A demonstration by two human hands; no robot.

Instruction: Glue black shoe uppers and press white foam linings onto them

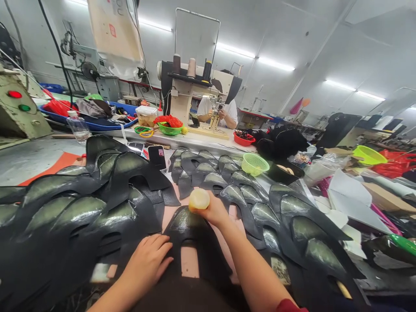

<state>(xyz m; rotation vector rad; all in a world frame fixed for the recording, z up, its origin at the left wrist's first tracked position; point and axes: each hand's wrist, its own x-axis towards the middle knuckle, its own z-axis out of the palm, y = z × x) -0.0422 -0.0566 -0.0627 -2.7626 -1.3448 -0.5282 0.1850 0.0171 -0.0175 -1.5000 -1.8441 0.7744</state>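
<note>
My right hand point(212, 210) is wrapped round a pale yellow squeeze bottle point(199, 199), its round end facing me. The bottle's other end is hidden, low over the toe of a black shoe upper piece point(208, 253). That toe shines as if wet. My left hand point(151, 253) lies with fingers stretched out along the left edge of the same piece, touching it. Under the piece a pink board point(190, 262) shows through the cut-out. Overlapping black upper pieces with shiny toes spread to the left point(78, 214) and to the right point(266, 212).
Across the table, a person in a white top point(232, 113) sits behind a sewing machine point(182, 97). A phone point(156, 157), a light green basket point(255, 164), a clear bottle point(78, 126) and a green bowl point(170, 128) stand beyond the pieces. White sheets point(349, 190) lie at the right.
</note>
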